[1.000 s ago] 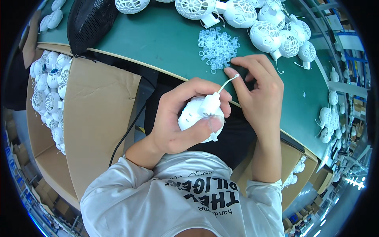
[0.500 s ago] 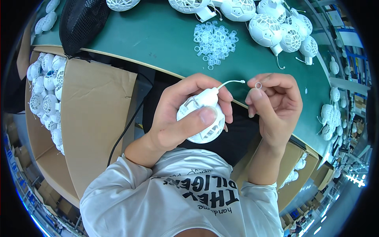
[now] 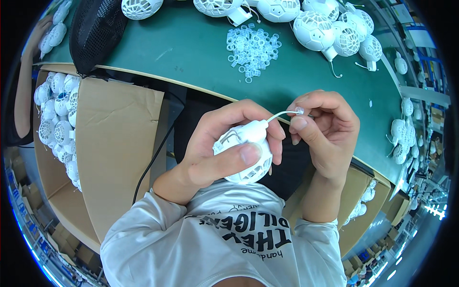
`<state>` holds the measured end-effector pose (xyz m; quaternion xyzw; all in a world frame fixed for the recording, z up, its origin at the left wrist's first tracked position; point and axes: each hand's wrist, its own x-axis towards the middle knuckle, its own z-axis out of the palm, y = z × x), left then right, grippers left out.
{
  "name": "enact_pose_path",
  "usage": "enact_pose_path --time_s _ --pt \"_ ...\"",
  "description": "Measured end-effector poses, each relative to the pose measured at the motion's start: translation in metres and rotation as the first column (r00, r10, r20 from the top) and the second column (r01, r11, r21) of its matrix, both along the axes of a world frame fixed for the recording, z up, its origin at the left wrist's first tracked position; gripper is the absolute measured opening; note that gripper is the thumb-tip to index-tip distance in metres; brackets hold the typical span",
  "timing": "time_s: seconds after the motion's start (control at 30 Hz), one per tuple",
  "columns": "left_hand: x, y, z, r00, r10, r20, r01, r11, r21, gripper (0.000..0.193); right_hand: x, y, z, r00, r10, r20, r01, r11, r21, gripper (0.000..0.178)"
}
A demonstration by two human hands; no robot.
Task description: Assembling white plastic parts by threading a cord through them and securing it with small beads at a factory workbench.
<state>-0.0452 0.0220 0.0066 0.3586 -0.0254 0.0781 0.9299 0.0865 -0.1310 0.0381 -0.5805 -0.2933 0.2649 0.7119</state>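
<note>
White shell (image 3: 251, 135) over the person's lap, gripped firmly in the left hand (image 3: 205, 155).
The workroom curves away at the rim, with brown boxes (image 3: 67, 239) low on the left and bright lights (image 3: 435, 211) on the right. The green table (image 3: 186, 55) crosses the upper part, its pale front edge slanting down rightward; an open cardboard box (image 3: 117, 143) of similar shells stands beside it at left. On the tabletop sit a black mesh bag (image 3: 98, 36), a cluster of white shells (image 3: 313, 31) and a loose heap of clear rings (image 3: 251, 50). The right hand (image 3: 332, 129) pinches one clear ring (image 3: 300, 110) at the tip of the shell's thin cable (image 3: 281, 114), though whether the tip is through it is hard to tell.
</note>
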Motion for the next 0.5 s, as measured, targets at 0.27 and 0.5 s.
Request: enact_pose_path --time_s 0.27,0.5 --pt "0.006 -0.01 -0.004 0.997 -0.026 -0.07 0.021 0.997 -0.081 0.037 0.004 -0.01 0.019 0.957 -0.02 0.288 0.044 0.996 -0.078 0.026" --pt "0.01 -0.012 0.0 0.96 -0.147 -0.238 0.111 0.981 -0.161 0.051 -0.004 -0.01 0.038 0.754 -0.092 0.651 0.153 0.988 -0.037 0.026"
